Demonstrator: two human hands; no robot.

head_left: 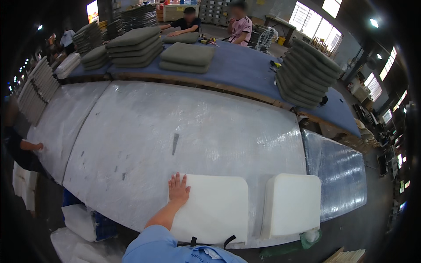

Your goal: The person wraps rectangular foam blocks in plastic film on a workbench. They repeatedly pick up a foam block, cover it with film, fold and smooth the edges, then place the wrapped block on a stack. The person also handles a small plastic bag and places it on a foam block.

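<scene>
My left hand (179,190) lies palm down, fingers stretched out, on the far left corner of a white seat cushion (212,206). That cushion rests flat at the near edge of the table, its far right corner rounded. Two black ties (230,240) show at its near edge, close to my body. To its right, a gap apart, stands a thicker white block or stack of cushions (294,204); whether it is one piece or several I cannot tell. My right hand is out of view.
The wide table (144,127) is wrapped in shiny clear film. Behind it, a blue-topped table (245,65) bears stacks of grey-green cushions (305,72). Two people sit beyond; another person's hand (38,146) rests at the left end. Wrapped white bundles (81,221) stand lower left.
</scene>
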